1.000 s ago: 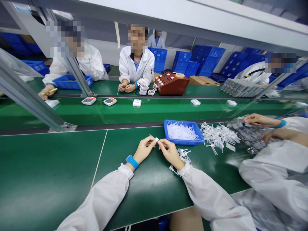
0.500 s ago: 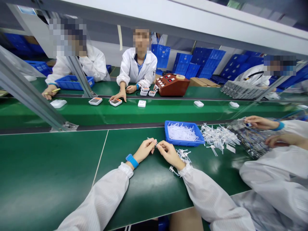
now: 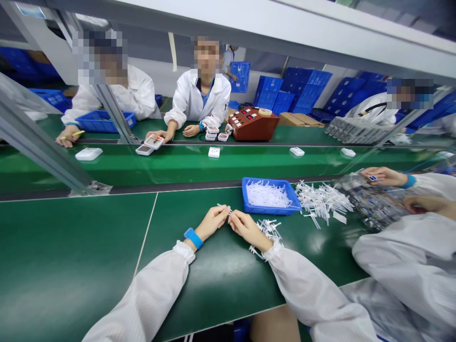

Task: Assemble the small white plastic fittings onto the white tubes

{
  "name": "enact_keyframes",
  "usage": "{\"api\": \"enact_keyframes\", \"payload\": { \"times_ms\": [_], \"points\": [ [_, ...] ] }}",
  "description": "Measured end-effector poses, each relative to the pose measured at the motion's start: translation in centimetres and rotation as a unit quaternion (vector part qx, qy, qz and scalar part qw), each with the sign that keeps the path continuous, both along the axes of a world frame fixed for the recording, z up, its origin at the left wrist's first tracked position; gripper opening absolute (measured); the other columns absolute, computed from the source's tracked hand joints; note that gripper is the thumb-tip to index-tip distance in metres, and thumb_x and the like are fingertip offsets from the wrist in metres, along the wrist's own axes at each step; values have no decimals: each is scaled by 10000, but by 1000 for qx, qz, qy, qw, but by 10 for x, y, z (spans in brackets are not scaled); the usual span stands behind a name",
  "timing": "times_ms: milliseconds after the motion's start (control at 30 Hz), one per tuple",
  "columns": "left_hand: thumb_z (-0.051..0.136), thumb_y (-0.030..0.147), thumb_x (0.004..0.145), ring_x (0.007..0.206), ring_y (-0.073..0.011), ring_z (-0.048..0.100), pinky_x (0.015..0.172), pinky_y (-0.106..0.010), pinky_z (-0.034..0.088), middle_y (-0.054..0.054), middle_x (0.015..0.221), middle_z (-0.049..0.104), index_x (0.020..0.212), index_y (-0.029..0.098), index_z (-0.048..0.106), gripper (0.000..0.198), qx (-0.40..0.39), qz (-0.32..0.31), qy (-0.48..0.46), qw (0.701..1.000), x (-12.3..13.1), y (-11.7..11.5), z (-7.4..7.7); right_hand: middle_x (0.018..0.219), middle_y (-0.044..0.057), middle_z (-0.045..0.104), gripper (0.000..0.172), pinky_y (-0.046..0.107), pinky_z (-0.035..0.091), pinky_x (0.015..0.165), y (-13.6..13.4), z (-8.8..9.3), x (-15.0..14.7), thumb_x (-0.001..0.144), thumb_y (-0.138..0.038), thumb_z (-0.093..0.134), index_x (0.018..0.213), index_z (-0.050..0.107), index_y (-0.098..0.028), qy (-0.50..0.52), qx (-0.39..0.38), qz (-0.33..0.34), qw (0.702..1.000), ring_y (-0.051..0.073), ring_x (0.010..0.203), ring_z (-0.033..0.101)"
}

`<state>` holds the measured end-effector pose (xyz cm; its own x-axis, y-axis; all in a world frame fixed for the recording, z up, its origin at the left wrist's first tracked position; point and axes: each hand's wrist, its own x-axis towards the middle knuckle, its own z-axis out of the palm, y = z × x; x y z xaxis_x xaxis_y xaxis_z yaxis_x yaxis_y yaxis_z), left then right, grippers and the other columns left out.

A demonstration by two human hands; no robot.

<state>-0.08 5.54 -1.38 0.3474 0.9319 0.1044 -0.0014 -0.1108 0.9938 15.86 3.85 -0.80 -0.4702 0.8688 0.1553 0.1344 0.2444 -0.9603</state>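
My left hand [image 3: 213,222] is closed in a pinch on a small thin white plastic strip [image 3: 220,205], whose end sticks out past the fingertips. My right hand [image 3: 248,228] pinches the same small piece from the other side, fingertips almost meeting the left ones. Most of the piece is hidden by the fingers. Beside and partly behind my right wrist lies a small heap of white plastic strips [image 3: 270,229]. Beyond that hand stands a blue tray [image 3: 272,209] full of similar whitish strips [image 3: 269,194].
A larger pile of white strips [image 3: 322,200] lies right of the tray. At far right, a co-worker's hand [image 3: 386,175] holds a small part over bagged cables [image 3: 374,202]. White devices [image 3: 213,152] sit on the green belt [image 3: 185,168]; a metal post [image 3: 46,133] rises at left.
My hands keep their pinch, nearly still. Across the belt, a co-worker has lifted a white device and brought it left over another one. The devices on the belt have shifted slightly right.
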Motion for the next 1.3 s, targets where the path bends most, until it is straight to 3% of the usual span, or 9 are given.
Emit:
{"api": "enact_keyframes", "payload": {
  "times_ms": [167, 767, 933, 1300],
  "points": [
    [489, 645, 817, 416, -47, 260, 410, -215, 178, 65, 524, 314, 601, 154, 462, 537, -24, -11, -20, 999, 1, 2, -2, 615, -32, 455, 389, 204, 299, 476, 0, -1, 0, 950, -483, 391, 723, 478, -179, -4, 7, -11, 1000, 82, 501, 366],
    [450, 599, 865, 453, -66, 310, 440, -223, 245, 43, 531, 377, 592, 145, 519, 534, 30, 13, 29, 999, 2, -1, 0, 619, -27, 464, 390, 222, 320, 532, 0, 2, -1, 962, -456, 370, 702, 466, -183, -27, 52, -35, 998, 98, 533, 393],
    [464, 615, 850, 440, -56, 299, 416, -212, 224, 48, 540, 358, 596, 155, 467, 525, 2, 7, 9, 1000, 2, -1, 0, 614, -27, 459, 385, 227, 332, 546, -1, 4, -2, 964, -449, 363, 706, 473, -185, -31, 67, -41, 996, 103, 540, 403],
    [490, 594, 847, 424, -45, 316, 411, -196, 242, 63, 560, 379, 712, 170, 444, 447, -37, -1, -45, 998, 3, -3, 5, 618, -41, 437, 346, 203, 303, 470, 0, 1, 0, 940, -476, 409, 802, 524, -181, 10, 17, -52, 998, 84, 495, 372]
  ]
}}
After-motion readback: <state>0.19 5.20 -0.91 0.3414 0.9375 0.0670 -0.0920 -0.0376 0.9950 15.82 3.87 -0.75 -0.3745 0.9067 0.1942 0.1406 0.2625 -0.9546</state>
